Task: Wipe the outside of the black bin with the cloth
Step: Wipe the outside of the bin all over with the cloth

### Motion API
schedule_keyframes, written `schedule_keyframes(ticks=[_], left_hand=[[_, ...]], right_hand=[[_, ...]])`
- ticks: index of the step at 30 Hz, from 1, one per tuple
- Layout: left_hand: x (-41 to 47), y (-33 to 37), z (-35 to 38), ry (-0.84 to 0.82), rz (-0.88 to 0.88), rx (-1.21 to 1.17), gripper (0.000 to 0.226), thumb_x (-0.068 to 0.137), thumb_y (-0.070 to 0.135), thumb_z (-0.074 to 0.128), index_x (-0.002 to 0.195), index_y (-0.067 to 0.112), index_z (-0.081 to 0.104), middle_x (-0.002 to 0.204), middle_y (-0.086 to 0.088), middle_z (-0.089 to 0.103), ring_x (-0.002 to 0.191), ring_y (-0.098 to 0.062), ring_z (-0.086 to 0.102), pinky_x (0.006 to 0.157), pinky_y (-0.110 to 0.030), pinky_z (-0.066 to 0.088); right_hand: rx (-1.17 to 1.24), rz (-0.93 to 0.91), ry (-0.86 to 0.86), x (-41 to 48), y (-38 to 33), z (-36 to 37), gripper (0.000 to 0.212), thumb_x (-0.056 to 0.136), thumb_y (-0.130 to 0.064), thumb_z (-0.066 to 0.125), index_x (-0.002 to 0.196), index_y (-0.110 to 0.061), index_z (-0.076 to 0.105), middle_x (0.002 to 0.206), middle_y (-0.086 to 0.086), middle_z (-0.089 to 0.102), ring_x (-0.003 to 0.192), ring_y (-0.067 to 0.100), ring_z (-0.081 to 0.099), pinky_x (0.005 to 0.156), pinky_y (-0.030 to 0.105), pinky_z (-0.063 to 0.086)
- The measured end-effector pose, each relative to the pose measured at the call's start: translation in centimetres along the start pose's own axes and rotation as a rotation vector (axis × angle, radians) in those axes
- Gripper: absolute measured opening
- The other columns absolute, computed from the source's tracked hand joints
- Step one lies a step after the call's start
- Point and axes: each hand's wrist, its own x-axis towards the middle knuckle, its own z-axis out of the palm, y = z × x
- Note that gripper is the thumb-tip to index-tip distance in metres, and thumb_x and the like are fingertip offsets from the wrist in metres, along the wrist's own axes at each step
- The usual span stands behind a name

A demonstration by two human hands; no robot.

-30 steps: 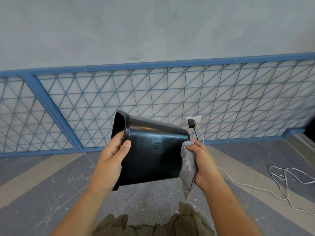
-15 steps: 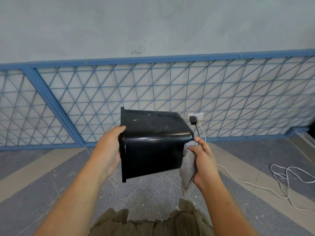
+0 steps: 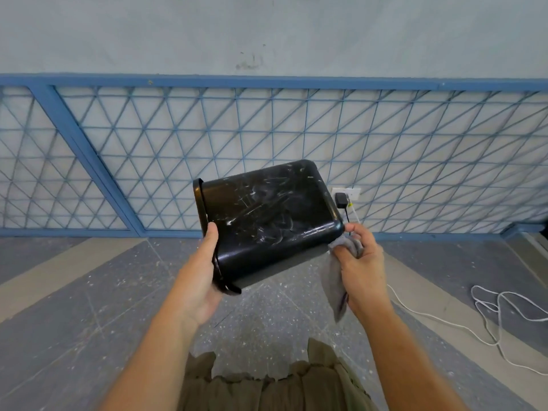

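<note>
Holding the black bin [image 3: 267, 215] tipped sideways at frame centre, with the left grip [image 3: 204, 271] clasping its rim. Pressing the bunched cloth [image 3: 335, 280], clenched in the right grip [image 3: 358, 262], at the bin's lower-right corner. Probably mid-wipe; next needing a sweep across the streaked upper face.

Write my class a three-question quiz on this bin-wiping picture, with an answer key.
1. True or false: the black bin is held upright, opening upward.
2. Which hand grips the cloth? A: left hand. B: right hand.
3. Fill in: a white ___ lies on the floor at the right.
Key: 1 false, it is held sideways, rim leftward; 2 B; 3 cable.
</note>
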Motion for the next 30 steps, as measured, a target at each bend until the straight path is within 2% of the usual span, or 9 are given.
schedule_keyframes(ticks=[2, 5, 10, 14, 16, 19, 23, 27, 30], left_hand=[[0.1, -0.4, -0.5, -0.061, 0.014, -0.057, 0.049, 0.102, 0.056, 0.052, 0.138, 0.026, 0.067, 0.129, -0.005, 0.076, 0.126, -0.03, 0.068, 0.111, -0.056, 0.044], [0.3, -1.5, 0.0, 0.034, 0.014, -0.147, 0.037, 0.102, 0.048, 0.057, 0.128, 0.024, 0.069, 0.118, -0.008, 0.08, 0.115, -0.034, 0.072, 0.1, -0.055, 0.053], [0.4, -2.8, 1.0, 0.157, 0.108, -0.111, 0.049, 0.097, 0.071, 0.05, 0.108, 0.027, 0.07, 0.106, -0.006, 0.078, 0.103, -0.033, 0.073, 0.101, -0.06, 0.056], [1.7, -3.3, 0.3, 0.188, 0.2, -0.098, 0.037, 0.099, 0.06, 0.059, 0.104, 0.025, 0.071, 0.105, -0.005, 0.079, 0.104, -0.032, 0.074, 0.102, -0.062, 0.055], [1.9, -3.8, 0.0, 0.211, 0.211, -0.129, 0.033, 0.099, 0.056, 0.061, 0.106, 0.026, 0.072, 0.106, -0.005, 0.081, 0.104, -0.033, 0.076, 0.102, -0.064, 0.055], [2.0, -4.1, -0.1, 0.212, 0.205, -0.178, 0.035, 0.101, 0.055, 0.058, 0.106, 0.023, 0.072, 0.107, -0.007, 0.081, 0.105, -0.034, 0.076, 0.102, -0.064, 0.055], [1.6, -3.8, 0.4, 0.194, 0.239, -0.185, 0.051, 0.087, 0.065, 0.057, 0.097, 0.017, 0.073, 0.097, -0.005, 0.082, 0.102, -0.031, 0.076, 0.101, -0.053, 0.058], [1.8, -5.0, 0.0, 0.239, 0.29, -0.178, 0.061, 0.071, 0.09, 0.057, 0.067, 0.029, 0.067, 0.08, -0.001, 0.072, 0.091, -0.029, 0.069, 0.092, -0.048, 0.055], [2.4, -5.8, -0.4, 0.263, 0.3, -0.139, 0.069, 0.056, 0.105, 0.057, 0.068, 0.037, 0.057, 0.089, -0.005, 0.059, 0.089, -0.026, 0.059, 0.087, -0.048, 0.052]], right_hand=[[-0.039, -0.019, -0.017, 0.3, 0.6, 0.0, 0.036, 0.095, -0.01, 0.066, 0.11, -0.043, 0.064, 0.128, 0.01, 0.052, 0.107, 0.024, 0.062, 0.094, 0.048, 0.058], [-0.098, -0.013, -0.054, 0.3, 1.3, 0.7, 0.035, 0.098, -0.011, 0.063, 0.111, -0.044, 0.063, 0.124, 0.003, 0.043, 0.105, 0.016, 0.056, 0.099, 0.044, 0.054], [-0.157, 0.044, -0.076, 0.3, 2.1, 1.2, 0.034, 0.099, -0.012, 0.061, 0.108, -0.045, 0.061, 0.121, 0.001, 0.039, 0.102, 0.015, 0.052, 0.101, 0.05, 0.053], [-0.172, -0.086, 0.129, 0.4, 1.5, 0.9, 0.037, 0.097, -0.009, 0.063, 0.111, -0.042, 0.052, 0.123, 0.009, 0.046, 0.096, 0.018, 0.059, 0.089, 0.048, 0.057], [-0.076, -0.177, 0.246, -0.2, 0.3, 0.9, 0.039, 0.098, -0.01, 0.062, 0.118, -0.039, 0.046, 0.116, 0.002, 0.052, 0.095, 0.009, 0.062, 0.085, 0.043, 0.058], [-0.093, -0.348, 0.174, -1.4, -1.8, 2.1, 0.035, 0.097, -0.006, 0.064, 0.123, -0.024, 0.048, 0.101, -0.018, 0.061, 0.091, -0.008, 0.062, 0.086, 0.028, 0.056], [-0.467, -0.597, -0.041, -2.4, -1.7, 4.8, 0.026, 0.094, -0.006, 0.067, 0.116, -0.02, 0.063, 0.113, -0.005, 0.056, 0.1, -0.008, 0.053, 0.086, 0.003, 0.039], [-0.595, -0.664, -0.067, -3.1, -0.1, 6.1, 0.021, 0.096, -0.013, 0.067, 0.117, -0.013, 0.065, 0.115, 0.0, 0.057, 0.092, 0.01, 0.056, 0.079, 0.02, 0.049], [-0.619, -0.62, -0.082, -4.1, 0.7, 6.9, 0.021, 0.094, -0.014, 0.07, 0.114, -0.012, 0.066, 0.113, -0.001, 0.057, 0.087, 0.011, 0.059, 0.074, 0.026, 0.056]])
